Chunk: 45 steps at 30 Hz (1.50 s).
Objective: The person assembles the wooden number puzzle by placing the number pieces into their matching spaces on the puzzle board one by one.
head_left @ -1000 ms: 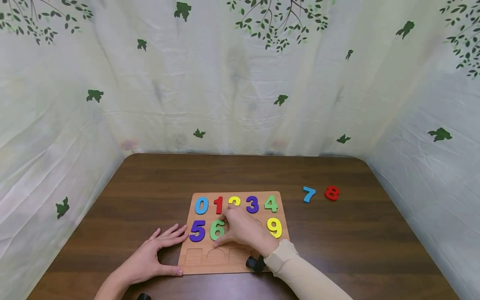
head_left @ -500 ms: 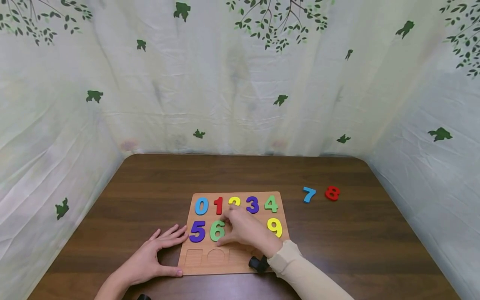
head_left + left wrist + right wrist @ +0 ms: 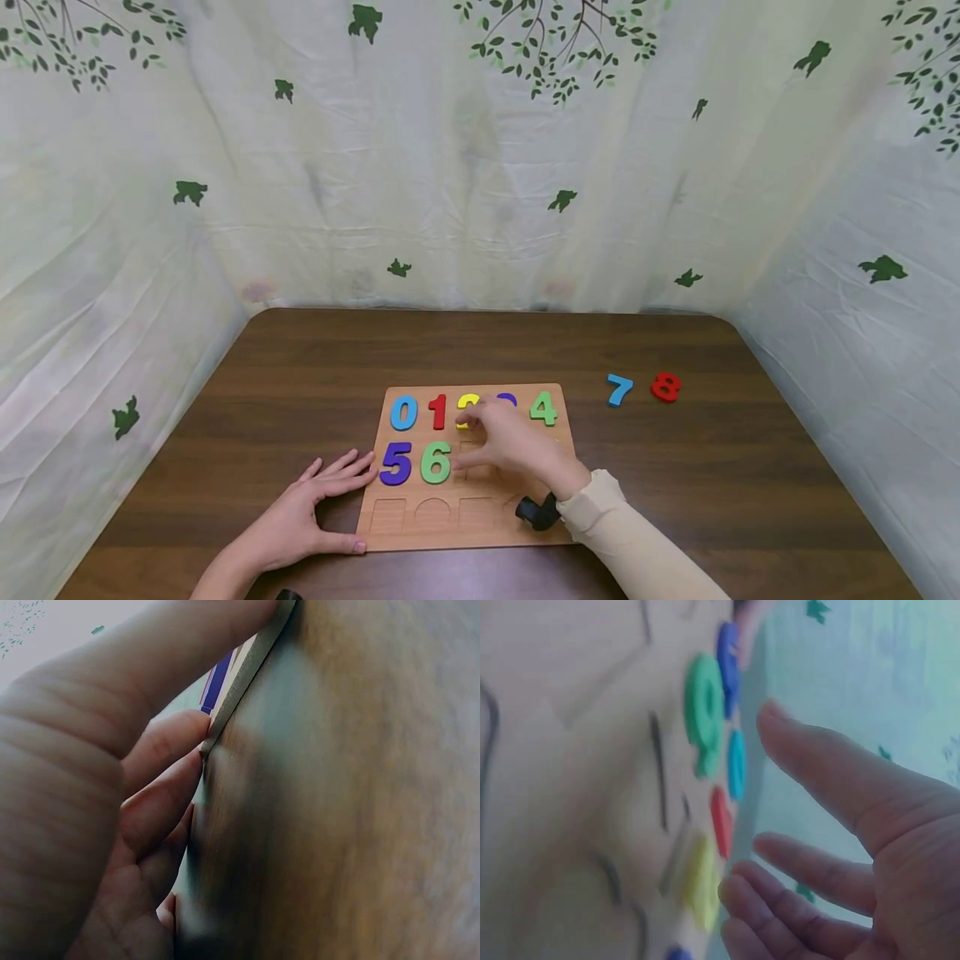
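A wooden number puzzle board [image 3: 433, 538] lies near the table's front. My left hand [image 3: 303, 512] rests against its left side, fingers spread along the edge and thumb by the front corner. Over the board's middle hovers my right hand [image 3: 517, 442], thumb and fingers apart and holding nothing. Just left of it the green 6 [image 3: 427, 467] sits in the board beside the purple 5 [image 3: 395, 463]; in the right wrist view the yellow 2 [image 3: 701, 889] is close to the fingertips. This hand hides much of the 3 and the 9's place.
On the table [image 3: 712, 467], right of the board, lie a blue 7 [image 3: 618, 388] and a red 8 [image 3: 657, 387]. Shaped recesses show along the board's front row. A pale leaf-print curtain [image 3: 480, 233] surrounds the table's back and sides.
My right hand has moved off the green 6, rightward and slightly up, uncovering the 6 and front recesses while covering the 3 and 9. The left hand stays put.
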Each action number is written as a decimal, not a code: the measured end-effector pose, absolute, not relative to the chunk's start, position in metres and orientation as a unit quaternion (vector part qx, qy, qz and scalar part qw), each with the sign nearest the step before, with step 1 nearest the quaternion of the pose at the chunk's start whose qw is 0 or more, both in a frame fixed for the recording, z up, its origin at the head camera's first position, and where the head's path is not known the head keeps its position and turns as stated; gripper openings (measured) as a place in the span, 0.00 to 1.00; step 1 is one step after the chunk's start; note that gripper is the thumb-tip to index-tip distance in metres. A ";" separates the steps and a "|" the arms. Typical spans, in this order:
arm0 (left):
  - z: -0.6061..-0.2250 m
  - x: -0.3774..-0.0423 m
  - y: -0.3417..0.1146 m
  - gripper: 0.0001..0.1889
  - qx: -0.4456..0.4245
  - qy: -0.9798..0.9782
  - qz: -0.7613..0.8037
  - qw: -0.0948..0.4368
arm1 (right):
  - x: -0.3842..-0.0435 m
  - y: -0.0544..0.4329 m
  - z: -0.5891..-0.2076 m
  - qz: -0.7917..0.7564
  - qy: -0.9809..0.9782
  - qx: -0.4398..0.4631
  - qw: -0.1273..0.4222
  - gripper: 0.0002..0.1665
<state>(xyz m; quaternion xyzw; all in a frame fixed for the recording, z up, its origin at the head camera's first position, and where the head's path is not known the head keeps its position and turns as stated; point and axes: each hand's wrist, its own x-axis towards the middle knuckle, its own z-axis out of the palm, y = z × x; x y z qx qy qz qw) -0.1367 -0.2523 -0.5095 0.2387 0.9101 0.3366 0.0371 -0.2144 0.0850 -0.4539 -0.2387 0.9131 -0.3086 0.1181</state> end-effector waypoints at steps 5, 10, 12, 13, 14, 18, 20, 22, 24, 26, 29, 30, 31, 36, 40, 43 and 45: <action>-0.509 -0.137 -0.252 0.46 0.234 0.911 0.337 0.044 | -0.223 0.107 -0.443 -0.338 0.909 -0.217 0.115 0.38; -0.509 -0.136 -0.251 0.46 0.235 0.910 0.338 0.044 | -0.228 0.128 -0.434 -0.340 0.917 -0.185 0.100 0.37; -0.508 -0.136 -0.251 0.45 0.236 0.910 0.340 0.041 | -0.230 0.135 -0.432 -0.332 0.923 -0.173 0.088 0.36; -0.508 -0.136 -0.251 0.45 0.237 0.909 0.340 0.039 | -0.231 0.139 -0.431 -0.328 0.926 -0.167 0.085 0.36; -0.509 -0.136 -0.251 0.45 0.237 0.909 0.340 0.038 | -0.232 0.143 -0.431 -0.327 0.927 -0.162 0.082 0.36; -0.510 -0.137 -0.252 0.45 0.240 0.908 0.341 0.033 | -0.237 0.158 -0.430 -0.323 0.931 -0.153 0.071 0.35; -0.511 -0.137 -0.253 0.45 0.240 0.908 0.342 0.031 | -0.240 0.167 -0.431 -0.328 0.930 -0.151 0.067 0.36; -0.510 -0.136 -0.254 0.45 0.238 0.908 0.344 0.032 | -0.244 0.176 -0.431 -0.335 0.928 -0.149 0.063 0.36; -0.510 -0.136 -0.254 0.45 0.238 0.908 0.343 0.034 | -0.247 0.186 -0.433 -0.348 0.924 -0.149 0.060 0.37; -0.510 -0.136 -0.253 0.45 0.237 0.908 0.344 0.035 | -0.250 0.198 -0.434 -0.361 0.919 -0.149 0.057 0.38; -0.510 -0.137 -0.252 0.45 0.240 0.908 0.343 0.032 | -0.253 0.214 -0.437 -0.377 0.914 -0.144 0.050 0.39; -0.510 -0.137 -0.252 0.45 0.240 0.908 0.343 0.032 | -0.254 0.219 -0.438 -0.381 0.913 -0.141 0.046 0.39; -0.509 -0.137 -0.252 0.45 0.240 0.908 0.342 0.032 | -0.255 0.224 -0.439 -0.383 0.913 -0.137 0.042 0.39; -0.509 -0.137 -0.252 0.45 0.240 0.908 0.341 0.033 | -0.261 0.248 -0.447 -0.390 0.912 -0.126 0.022 0.41; -0.509 -0.137 -0.252 0.45 0.244 0.907 0.343 0.028 | -0.265 0.266 -0.455 -0.415 0.902 -0.116 0.021 0.44; -0.511 -0.137 -0.253 0.45 0.247 0.905 0.346 0.023 | -0.266 0.278 -0.462 -0.432 0.896 -0.102 0.021 0.45; -0.512 -0.137 -0.253 0.44 0.249 0.904 0.346 0.021 | -0.267 0.286 -0.467 -0.440 0.893 -0.090 0.019 0.46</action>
